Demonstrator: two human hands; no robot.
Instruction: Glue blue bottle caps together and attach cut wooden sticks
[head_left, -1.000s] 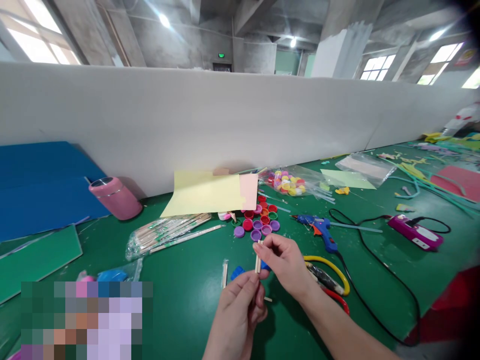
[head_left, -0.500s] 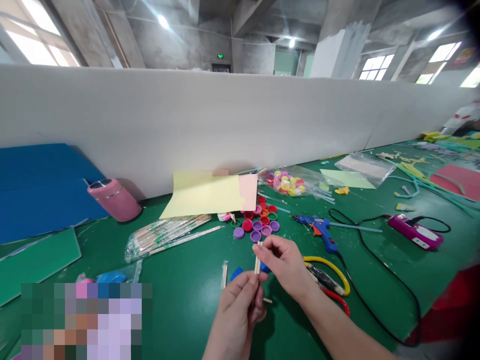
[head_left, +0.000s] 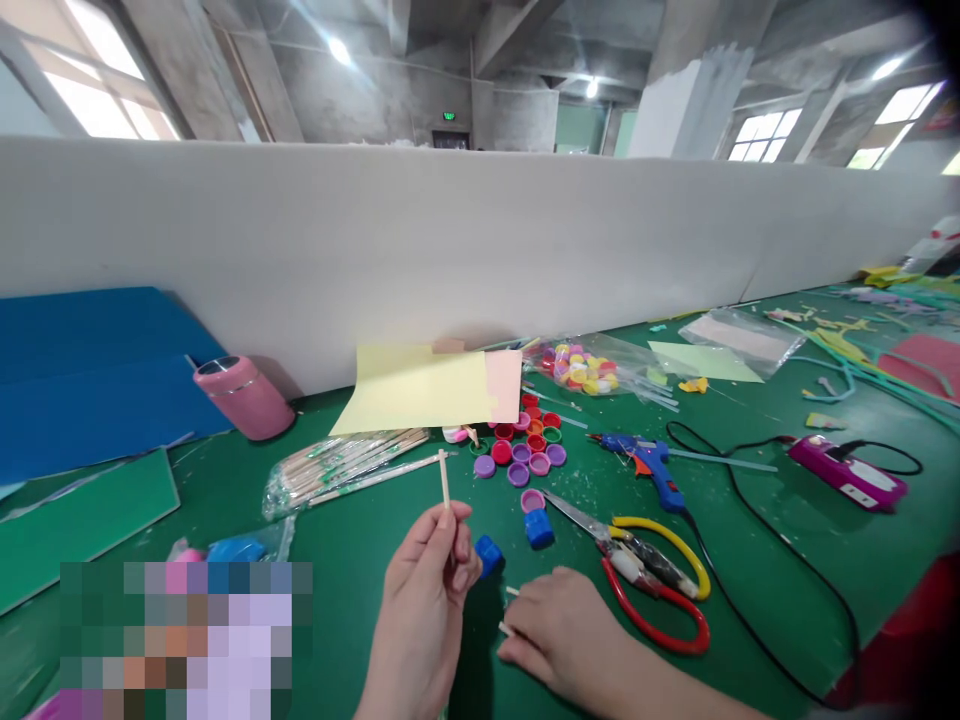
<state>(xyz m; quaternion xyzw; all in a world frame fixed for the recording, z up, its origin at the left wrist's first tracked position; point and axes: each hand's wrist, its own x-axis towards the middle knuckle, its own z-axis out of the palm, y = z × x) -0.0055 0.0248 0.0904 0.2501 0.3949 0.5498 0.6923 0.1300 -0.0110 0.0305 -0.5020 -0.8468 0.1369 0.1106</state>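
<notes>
My left hand (head_left: 424, 590) is closed around a thin wooden stick (head_left: 445, 480), which stands upright out of its fingertips. Low over the green table, my right hand (head_left: 562, 625) has its fingers curled on a short wooden stick (head_left: 506, 628). The end of another short stick (head_left: 512, 591) pokes out by its knuckles; whether that one is gripped or lies on the table I cannot tell. Two blue bottle caps, one of them this blue cap (head_left: 538, 528), sit beyond the hands. Scissors (head_left: 637, 565) with yellow and red handles lie right of my right hand.
Several coloured caps (head_left: 519, 473) lie ahead, before yellow paper (head_left: 420, 390). A bag of sticks (head_left: 345, 468) and a pink canister (head_left: 246, 398) are left. A blue glue gun (head_left: 646, 462) and purple power strip (head_left: 847, 475) are right, with a cord (head_left: 750, 570) looping down.
My hands have separated: the left moved left with a stick, while the right came down to the table with a short stick. The scissors and blue caps are now uncovered.
</notes>
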